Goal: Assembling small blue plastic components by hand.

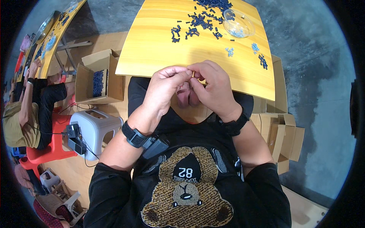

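Just over the near edge of the yellow wooden table (152,53), my left hand (165,87) and my right hand (213,85) meet fingertip to fingertip. Both are closed in a pinch. Whatever lies between the fingers is too small and too covered to make out. Beyond them, small dark blue plastic pieces (201,22) are strewn over the table's far half. A little cluster of pale blue pieces (229,52) lies ahead of my right hand. At the far right stands a clear round bowl (243,23) with pale blue pieces inside.
More pale blue pieces (255,47) and dark pieces (263,61) sit near the table's right edge. Left of the table, an open cardboard box (114,85) holds dark pieces; a grey stool (95,123) carries cables. Another person (23,110) works at a table on the left. Cardboard boxes (283,133) stand right.
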